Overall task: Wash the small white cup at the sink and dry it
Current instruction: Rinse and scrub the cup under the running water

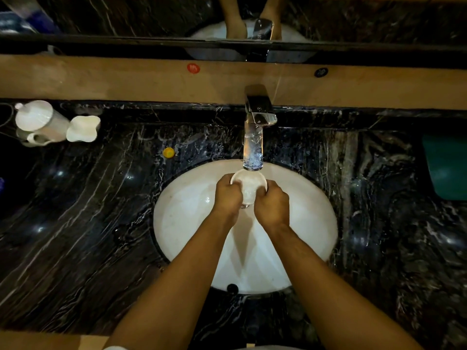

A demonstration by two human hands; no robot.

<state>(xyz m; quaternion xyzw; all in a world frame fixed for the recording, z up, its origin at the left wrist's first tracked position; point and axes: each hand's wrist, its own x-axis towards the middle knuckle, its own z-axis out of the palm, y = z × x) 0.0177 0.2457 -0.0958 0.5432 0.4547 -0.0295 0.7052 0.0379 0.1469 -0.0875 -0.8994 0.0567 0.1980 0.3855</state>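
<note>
Right now both hands are together over the sink [303, 198], clamped on the small white cup [249, 184]. Left hand [227, 195] curls round its 9 o'clock side, right hand [271, 204] round its 3 o'clock side, fingers wrapped, w/ the cup's mouth facing up just below the faucet [255, 137] spout at 12. Water runs into it. On the black marble counter [75, 223]: white jug [40, 122] & a white lid [83, 128] at 10 o'clock, yellow cap [168, 152] nearer, green box [446, 168] at 3.
</note>
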